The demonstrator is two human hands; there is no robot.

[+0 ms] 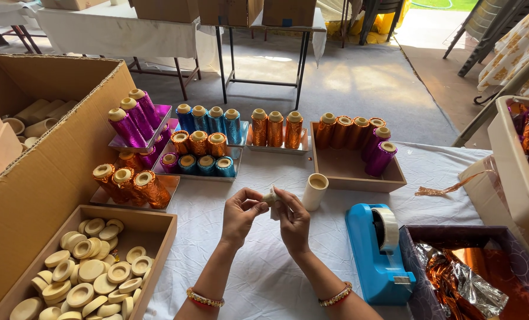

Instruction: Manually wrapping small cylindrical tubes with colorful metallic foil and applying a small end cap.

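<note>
Small cream cap (270,197) at frame centre, pinched between both hands above the white tablecloth (258,266). Left hand (241,214) and right hand (292,220) both curled closed on it, fingertips meeting. Bare cream tube (315,191) stands upright just right of them. Blue tape dispenser (376,249) lower right; foil-wrapped tubes (205,142) in trays behind.

Blue tape dispenser (378,252) at 5 o'clock on worktop (258,278). Wooden box of cream caps (92,272) at 8. Foil-wrapped spools on trays (202,142) at 12. Large cardboard carton (39,160) at 9.
</note>
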